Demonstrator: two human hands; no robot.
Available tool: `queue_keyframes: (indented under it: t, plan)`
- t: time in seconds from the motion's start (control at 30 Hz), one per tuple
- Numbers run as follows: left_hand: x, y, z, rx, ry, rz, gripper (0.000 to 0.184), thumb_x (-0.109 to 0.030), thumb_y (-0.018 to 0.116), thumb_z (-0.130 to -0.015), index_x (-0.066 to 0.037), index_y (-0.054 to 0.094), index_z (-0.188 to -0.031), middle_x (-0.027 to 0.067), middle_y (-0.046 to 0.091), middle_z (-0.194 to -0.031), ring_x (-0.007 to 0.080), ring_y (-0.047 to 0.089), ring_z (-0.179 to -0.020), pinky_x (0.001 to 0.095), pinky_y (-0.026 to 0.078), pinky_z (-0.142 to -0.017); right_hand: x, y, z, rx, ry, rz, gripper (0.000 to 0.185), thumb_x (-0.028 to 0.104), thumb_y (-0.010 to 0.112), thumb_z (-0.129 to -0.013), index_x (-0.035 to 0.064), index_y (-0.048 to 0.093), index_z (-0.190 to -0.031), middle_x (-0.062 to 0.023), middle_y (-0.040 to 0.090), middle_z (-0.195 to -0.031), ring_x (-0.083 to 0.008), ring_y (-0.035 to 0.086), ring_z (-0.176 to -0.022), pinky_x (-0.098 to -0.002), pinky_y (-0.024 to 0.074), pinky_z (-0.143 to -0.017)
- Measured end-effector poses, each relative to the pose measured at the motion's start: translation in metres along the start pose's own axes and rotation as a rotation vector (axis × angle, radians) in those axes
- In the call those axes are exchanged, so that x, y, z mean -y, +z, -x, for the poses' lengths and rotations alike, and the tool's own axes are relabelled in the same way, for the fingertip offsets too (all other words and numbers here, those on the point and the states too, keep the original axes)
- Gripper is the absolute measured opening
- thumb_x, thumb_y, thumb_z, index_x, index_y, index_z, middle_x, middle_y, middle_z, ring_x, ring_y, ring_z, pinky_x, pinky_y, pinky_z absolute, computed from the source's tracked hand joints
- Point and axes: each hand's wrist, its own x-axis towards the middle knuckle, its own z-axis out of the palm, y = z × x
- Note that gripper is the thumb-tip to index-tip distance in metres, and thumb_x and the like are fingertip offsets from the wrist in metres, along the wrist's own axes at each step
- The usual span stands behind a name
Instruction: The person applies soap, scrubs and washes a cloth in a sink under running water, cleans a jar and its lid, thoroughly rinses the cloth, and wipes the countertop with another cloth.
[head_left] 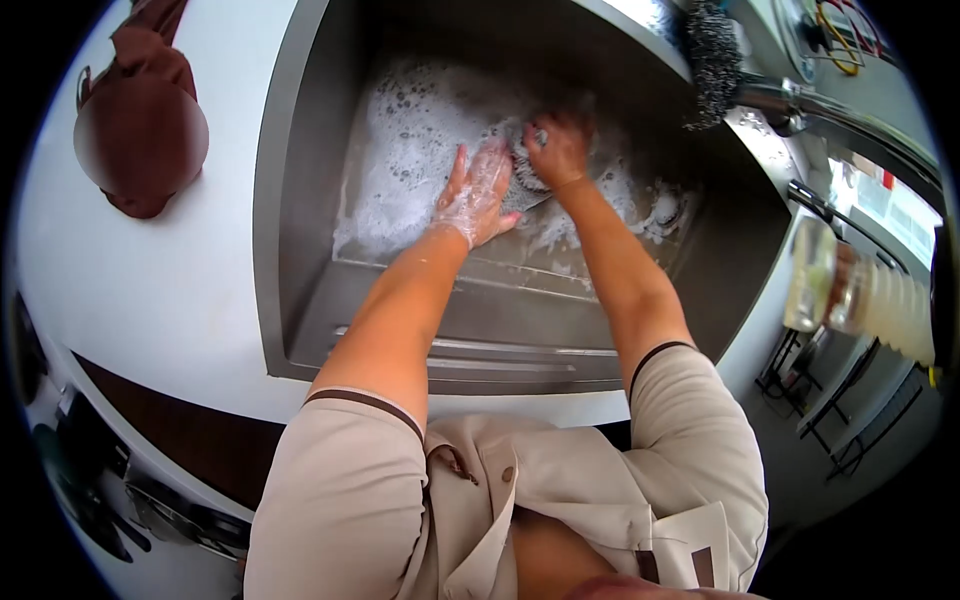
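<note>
Both my hands are down in a wide steel sink (290, 200) among white soap foam (395, 185). My left hand (478, 195) is coated in suds, its fingers spread and laid flat at the left side of a grey-white textured scrubber (526, 172). My right hand (562, 150) curls its fingers over the upper right of that scrubber and presses it toward the sink floor. Part of the scrubber is hidden under the fingers and foam, so its full shape cannot be made out.
A metal tap (850, 125) reaches over the right rim beside a dark steel-wool scourer (712, 60). Bottles (812, 275) stand at the right. On the white counter (235, 130) at left lies a brown cloth item (145, 60), partly blurred. Pans (185, 510) sit below.
</note>
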Motion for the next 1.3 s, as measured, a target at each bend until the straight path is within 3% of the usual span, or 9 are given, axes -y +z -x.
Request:
queue_keyframes:
  t: [0.23, 0.3, 0.37, 0.53, 0.67, 0.8, 0.97, 1.13, 1.3]
  plan:
    - [0.0, 0.005, 0.001, -0.111, -0.014, -0.316, 0.086, -0.06, 0.037, -0.087, -0.004, 0.013, -0.148, 0.0106, 0.005, -0.156, 0.027, -0.004, -0.144, 0.0547, -0.008, -0.111, 0.022, 0.015, 0.043, -0.091, -0.5, -0.207, 0.016, 0.021, 0.068, -0.056, 0.0175, 0.06, -0.07, -0.0061, 0.059, -0.08, -0.0283, 0.056, -0.083, -0.0498, 0.0384, -0.079]
    - [-0.001, -0.012, 0.004, -0.062, 0.006, -0.058, 0.088, -0.062, 0.039, -0.087, -0.005, 0.011, -0.148, 0.0099, 0.005, -0.156, 0.0241, 0.0, -0.144, 0.0523, -0.008, -0.112, 0.005, -0.012, -0.004, 0.362, -0.07, 0.401, 0.018, 0.023, 0.063, -0.069, 0.0154, 0.065, -0.085, -0.009, 0.061, -0.088, -0.0294, 0.059, -0.091, -0.0505, 0.0448, -0.076]
    - [-0.003, -0.018, 0.003, -0.074, 0.004, -0.073, 0.088, -0.062, 0.039, -0.087, -0.005, 0.011, -0.148, 0.0099, 0.005, -0.156, 0.0233, 0.001, -0.144, 0.0519, -0.007, -0.112, -0.066, -0.004, -0.009, -0.04, -0.108, 1.096, 0.033, 0.022, 0.055, -0.079, 0.0106, 0.063, -0.109, -0.0142, 0.061, -0.099, -0.0295, 0.058, -0.099, -0.0451, 0.0454, -0.085]
    - [-0.013, -0.022, 0.002, -0.049, -0.109, 0.031, 0.089, -0.051, 0.053, -0.085, -0.003, 0.009, -0.147, 0.0089, 0.003, -0.156, 0.0223, 0.003, -0.144, 0.0526, -0.001, -0.113, -0.07, -0.091, 0.015, -0.296, 0.285, 0.379, 0.046, 0.006, 0.054, -0.072, 0.0118, 0.058, -0.117, -0.0136, 0.057, -0.116, -0.0359, 0.053, -0.106, -0.0431, 0.044, -0.091]
    - [-0.002, -0.044, -0.016, -0.02, -0.1, 0.177, 0.045, -0.021, 0.058, -0.085, -0.006, 0.047, -0.126, 0.0116, 0.046, -0.132, 0.0244, 0.036, -0.13, 0.0456, 0.028, -0.106, 0.009, -0.1, 0.002, -0.18, -0.268, 0.103, 0.037, 0.002, 0.06, -0.067, 0.0102, 0.063, -0.102, -0.0101, 0.064, -0.103, -0.0291, 0.059, -0.098, -0.0436, 0.045, -0.087]
    - [0.025, -0.076, -0.022, 0.101, -0.149, 0.084, 0.029, -0.012, 0.056, -0.083, -0.005, 0.054, -0.111, 0.0096, 0.057, -0.112, 0.0263, 0.05, -0.114, 0.0418, 0.04, -0.094, 0.028, -0.077, -0.006, 0.246, -0.022, 0.311, 0.036, 0.008, 0.066, -0.07, 0.0097, 0.063, -0.106, -0.011, 0.065, -0.099, -0.0284, 0.061, -0.096, -0.041, 0.0444, -0.088]
    - [0.051, -0.077, -0.007, -0.607, -0.56, 0.514, 0.045, -0.033, 0.064, -0.082, -0.006, 0.053, -0.117, 0.016, 0.055, -0.119, 0.0333, 0.05, -0.116, 0.0412, 0.04, -0.096, 0.019, -0.091, 0.011, 0.778, 0.386, -0.298, 0.043, 0.021, 0.07, -0.076, 0.0039, 0.059, -0.114, -0.0167, 0.066, -0.102, -0.0311, 0.06, -0.102, -0.0363, 0.0458, -0.085]
    - [0.018, -0.073, 0.016, 0.063, -0.42, 1.782, 0.079, -0.054, 0.055, -0.087, -0.008, 0.027, -0.145, 0.0131, 0.041, -0.14, 0.0245, 0.037, -0.129, 0.0353, 0.029, -0.106, 0.034, -0.085, 0.007, 0.321, 0.805, -1.115, 0.048, 0.031, 0.072, -0.08, 0.0081, 0.056, -0.119, -0.0045, 0.06, -0.114, -0.0172, 0.053, -0.103, -0.0363, 0.0403, -0.091]
    - [-0.01, -0.096, 0.03, -0.318, 0.006, 1.315, 0.112, 0.005, 0.072, -0.068, -0.015, -0.004, -0.149, 0.0167, 0.036, -0.143, 0.0242, 0.04, -0.128, 0.0326, 0.033, -0.104, 0.049, -0.137, -0.003, 0.272, 0.612, -1.341, 0.061, 0.01, 0.068, -0.08, 0.0001, 0.04, -0.133, -0.0085, 0.058, -0.114, -0.0195, 0.055, -0.106, -0.0336, 0.0421, -0.093]
